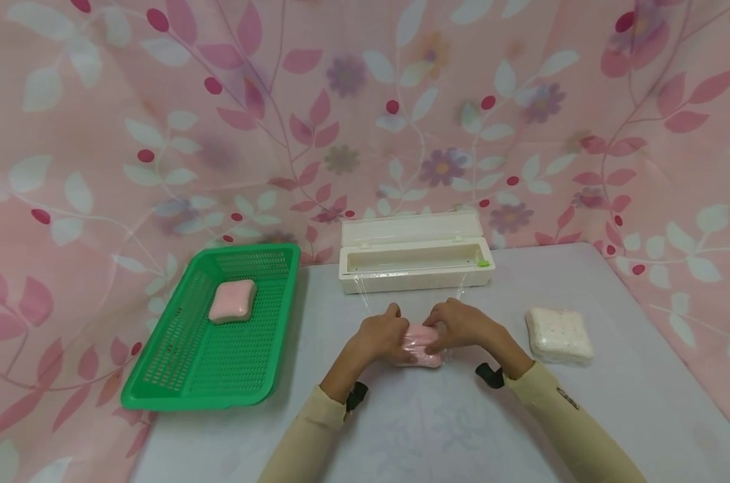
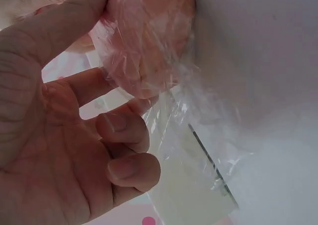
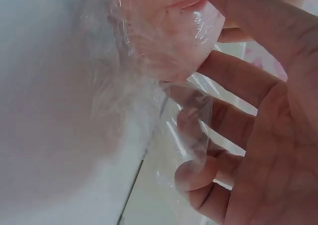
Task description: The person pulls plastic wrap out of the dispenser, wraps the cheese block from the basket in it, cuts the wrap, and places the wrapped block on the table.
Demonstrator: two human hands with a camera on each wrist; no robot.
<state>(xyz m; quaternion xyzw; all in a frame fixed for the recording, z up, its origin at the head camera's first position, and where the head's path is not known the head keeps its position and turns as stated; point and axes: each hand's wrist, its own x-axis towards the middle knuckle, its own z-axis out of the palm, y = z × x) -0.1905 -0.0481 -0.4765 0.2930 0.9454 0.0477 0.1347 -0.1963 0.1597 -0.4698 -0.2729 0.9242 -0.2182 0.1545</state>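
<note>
A pink, rounded block (image 1: 419, 345), soft-looking and partly covered in crinkled cling film (image 2: 174, 111), lies in front of the cling film dispenser (image 1: 416, 278). My left hand (image 1: 383, 337) grips its left side, with thumb and forefinger on the block and the other fingers curled. From the other side my right hand (image 1: 461, 325) holds it between thumb and fingers. Loose film hangs over the right fingers (image 3: 194, 175) in the right wrist view. Clear film stretches from the block back to the dispenser, whose lid (image 1: 410, 229) stands raised.
At the left stands a green basket (image 1: 283, 322) with another pink block (image 1: 233, 300) in it. A white speckled block (image 1: 559, 334) in clear film lies to the right on the pale table (image 1: 425, 429). A flowered curtain (image 1: 365, 100) hangs along the back.
</note>
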